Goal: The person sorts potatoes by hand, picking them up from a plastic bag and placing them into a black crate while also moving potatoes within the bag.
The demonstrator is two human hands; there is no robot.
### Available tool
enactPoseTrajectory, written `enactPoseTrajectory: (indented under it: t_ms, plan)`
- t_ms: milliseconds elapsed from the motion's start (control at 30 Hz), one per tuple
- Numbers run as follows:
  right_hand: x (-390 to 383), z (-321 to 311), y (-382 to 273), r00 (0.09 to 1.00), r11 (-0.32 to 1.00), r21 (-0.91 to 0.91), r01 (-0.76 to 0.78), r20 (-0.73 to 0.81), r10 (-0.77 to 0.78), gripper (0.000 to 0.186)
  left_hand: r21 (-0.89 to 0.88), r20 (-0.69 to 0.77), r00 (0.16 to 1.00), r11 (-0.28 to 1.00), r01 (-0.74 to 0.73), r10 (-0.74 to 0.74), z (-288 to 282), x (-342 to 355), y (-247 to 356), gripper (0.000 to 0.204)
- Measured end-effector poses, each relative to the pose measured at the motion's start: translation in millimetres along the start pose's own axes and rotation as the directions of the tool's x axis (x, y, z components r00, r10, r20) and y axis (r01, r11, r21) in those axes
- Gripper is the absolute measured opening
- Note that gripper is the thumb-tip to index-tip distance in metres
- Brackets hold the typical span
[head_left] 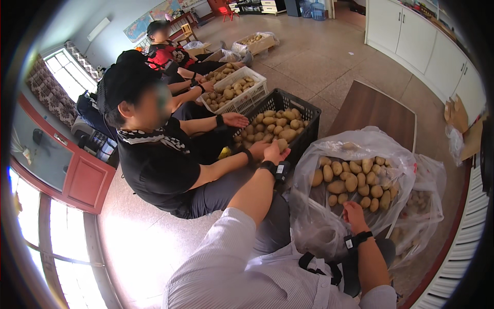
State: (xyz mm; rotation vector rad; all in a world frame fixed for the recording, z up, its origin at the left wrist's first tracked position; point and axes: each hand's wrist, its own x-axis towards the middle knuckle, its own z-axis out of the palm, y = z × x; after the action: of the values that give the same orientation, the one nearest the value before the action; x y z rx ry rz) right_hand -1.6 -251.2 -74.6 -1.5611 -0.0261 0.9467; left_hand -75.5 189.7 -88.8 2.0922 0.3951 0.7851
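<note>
Head view: the left hand [275,153] grasps an oval tan potato [282,143] at the black plastic crate [312,126], centre; the right hand [354,216], loosely curled, seems empty beside the clear plastic bag [320,234], right. Handling looks partway: crate well filled, many potatoes [351,182] still bagged.

No readable lettering anywhere here! A small white rectangular label [280,168] sits on the black boxy wrist device [281,177] behind the left hand [277,153], too tiny to read; its white twin [349,243] by the right hand [354,216], same verdict! Colourful paper maps [137,29] on the far wall: any print's a blur.
</note>
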Motion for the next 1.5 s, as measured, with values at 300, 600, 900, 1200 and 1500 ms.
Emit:
enactPoseTrajectory:
  t_ms: [300,600,900,1200,1500]
  plan:
    - [-8,-10,8,1.000,1.000,0.004,-0.003,-0.031,0.003,0.017,-0.912,0.194,0.578,0.072,0.405,-0.793,17,13,38,0.032]
    - [3,62,-20,0.959,0.982,0.029,0.184,0.214,-0.186,0.018,0.195,-0.254,0.917,0.913,0.359,-0.306,-162,31,-104,0.045]
    - [16,-17,34,0.979,0.921,-0.355,0.158,-0.068,-0.194,0.026,-0.261,0.021,0.833,0.801,0.539,-0.553,3,17,12,0.035]
    - [-6,-19,1,0.834,0.630,-0.706,0.323,-0.101,-0.542,0.031,-0.746,0.298,0.548,0.168,0.644,-0.782,54,24,82,0.023]
    - [-6,9,5,0.807,0.281,-0.913,0.296,0.081,-0.586,0.036,-0.641,0.327,0.588,0.283,0.713,-0.739,56,21,99,0.029]
